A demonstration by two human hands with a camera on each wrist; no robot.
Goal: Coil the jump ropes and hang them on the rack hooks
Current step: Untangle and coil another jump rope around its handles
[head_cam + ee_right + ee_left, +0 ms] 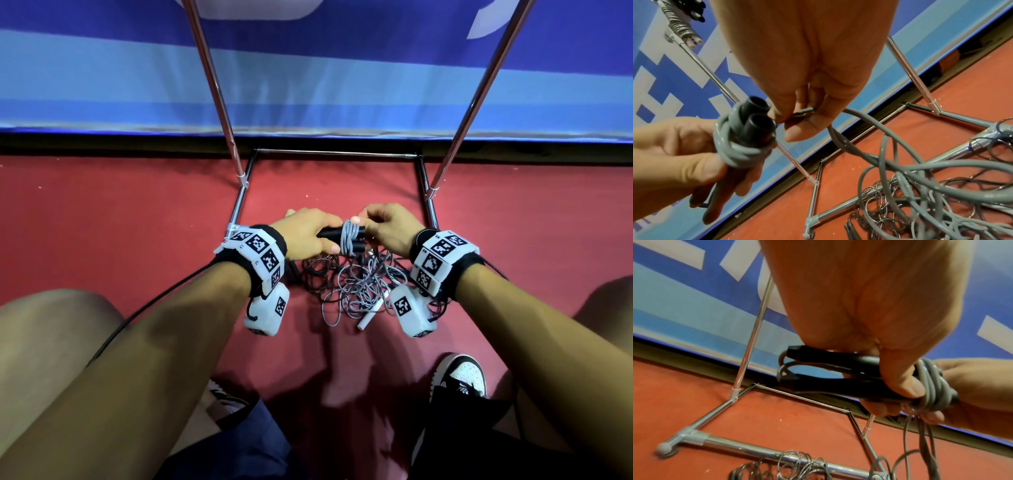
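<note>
Two black jump rope handles [330,233] lie side by side in my left hand [318,236], low over the red floor. Grey rope [349,238] is wound several turns around them. My right hand [370,222] pinches the free run of that grey rope [859,116] just beside the wraps. In the left wrist view my thumb presses on the wraps [929,386] over the handles [818,386]. In the right wrist view the handle ends [758,116] poke out of the wraps. The rest of the rope trails down into a tangled pile [356,287] on the floor.
The chrome rack's base bar [335,153] and two slanted poles [212,85] [479,85] frame the pile. A white handle [368,320] lies in the tangle among thin wire ropes. One wound rope [677,24] hangs high on the rack. Behind stands a blue banner [102,85]. My shoe [459,377] is close.
</note>
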